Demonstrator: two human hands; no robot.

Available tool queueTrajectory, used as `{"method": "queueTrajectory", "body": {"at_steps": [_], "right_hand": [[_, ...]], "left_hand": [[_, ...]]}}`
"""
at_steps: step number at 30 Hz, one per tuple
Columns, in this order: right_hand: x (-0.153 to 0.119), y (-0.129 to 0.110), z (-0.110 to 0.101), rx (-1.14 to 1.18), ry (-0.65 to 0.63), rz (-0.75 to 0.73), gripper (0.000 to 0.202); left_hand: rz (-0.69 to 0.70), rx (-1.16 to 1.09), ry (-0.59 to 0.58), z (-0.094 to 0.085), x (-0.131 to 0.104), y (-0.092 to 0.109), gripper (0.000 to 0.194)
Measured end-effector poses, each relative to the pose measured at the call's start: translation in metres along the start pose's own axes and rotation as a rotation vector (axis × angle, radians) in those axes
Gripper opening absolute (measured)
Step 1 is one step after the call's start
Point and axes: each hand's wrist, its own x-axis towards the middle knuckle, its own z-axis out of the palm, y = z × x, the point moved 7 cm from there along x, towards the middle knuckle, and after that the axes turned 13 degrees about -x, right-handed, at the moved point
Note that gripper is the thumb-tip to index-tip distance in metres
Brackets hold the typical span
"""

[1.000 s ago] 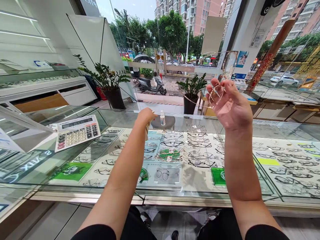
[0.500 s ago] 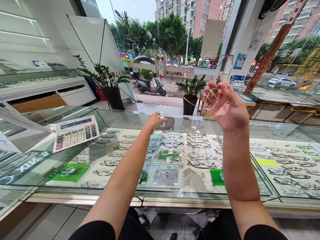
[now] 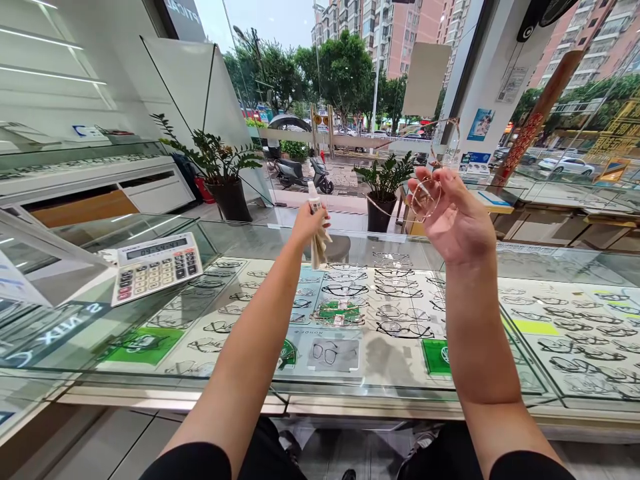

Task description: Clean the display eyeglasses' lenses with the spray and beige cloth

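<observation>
My left hand [image 3: 306, 225] reaches over the glass counter, closed around a small white spray bottle [image 3: 315, 199] that stands upright in its grip. A beige cloth [image 3: 319, 248] hangs down below the fingers of the same hand. Held up at the right, my right hand [image 3: 453, 210] pinches a pair of thin-framed eyeglasses [image 3: 427, 198] near the bridge. One lens lies before the palm, the other rises above the fingers, and the temples point away to the left. Under the glass, several rows of eyeglass frames [image 3: 345, 289] lie below my arms.
A calculator [image 3: 157, 265] rests on the counter's left side. The glass display counter [image 3: 330, 393] spans the front. Beyond it stand a grey stool [image 3: 340, 249], two potted plants [image 3: 230, 197] and a shop window onto a street with a parked scooter.
My left hand has lifted the spray bottle upward, and it now shows more fully with the cloth hanging beneath. My right hand and the eyeglasses have tilted slightly.
</observation>
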Motion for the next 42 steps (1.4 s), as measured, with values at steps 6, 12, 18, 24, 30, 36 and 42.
{"method": "queueTrajectory", "body": {"at_steps": [6,12,18,24,30,36,42], "right_hand": [[0.0,0.003,0.008,0.111,-0.075,0.017,0.027],[-0.004,0.009,0.025,0.144,-0.188,0.132,0.027],[-0.011,0.017,0.048,0.136,-0.323,0.197,0.022],[-0.014,0.026,0.061,0.087,-0.386,0.204,0.025],[-0.015,0.029,0.065,0.094,-0.406,0.219,0.027],[-0.013,0.03,0.062,0.079,-0.382,0.218,0.025],[-0.014,0.031,0.06,0.051,-0.4,0.213,0.024]], "left_hand": [[0.02,-0.513,-0.346,0.04,-0.05,0.095,0.03],[-0.037,-0.567,-0.626,0.077,-0.101,0.139,0.074],[0.015,-0.462,-0.687,0.091,-0.114,0.144,0.088],[0.028,-0.308,-0.593,0.096,-0.104,0.12,0.089],[0.07,-0.239,-0.562,0.103,-0.097,0.107,0.091],[0.155,-0.262,-0.474,0.099,-0.095,0.112,0.087],[0.223,-0.275,-0.466,0.098,-0.092,0.112,0.083]]}}
